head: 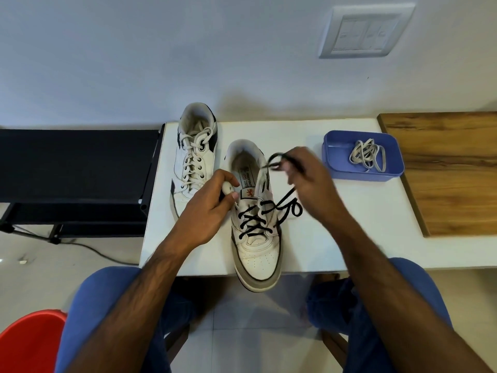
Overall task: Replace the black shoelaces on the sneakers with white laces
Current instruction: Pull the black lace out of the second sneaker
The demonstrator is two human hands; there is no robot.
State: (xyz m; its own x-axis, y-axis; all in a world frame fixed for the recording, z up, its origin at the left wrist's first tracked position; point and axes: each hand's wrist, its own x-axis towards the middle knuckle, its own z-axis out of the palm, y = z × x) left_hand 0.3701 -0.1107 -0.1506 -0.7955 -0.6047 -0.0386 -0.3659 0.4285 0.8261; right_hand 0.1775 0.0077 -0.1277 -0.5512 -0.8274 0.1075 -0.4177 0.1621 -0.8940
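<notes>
1. The near sneaker (255,232) is steadied on the worktop (349,232) by the left hand (215,203), clamped on its collar.
2. The black lace (289,204), pinched by the right hand (304,173), is drawn clear of the eyelets.
3. The white lace (368,156) is kept ready in the tray (333,168).

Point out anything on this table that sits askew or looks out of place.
The sneaker with the black lace sticks its toe out past the near edge of the white table. It lies at a slight angle. The other sneaker sits fully on the table.
</notes>
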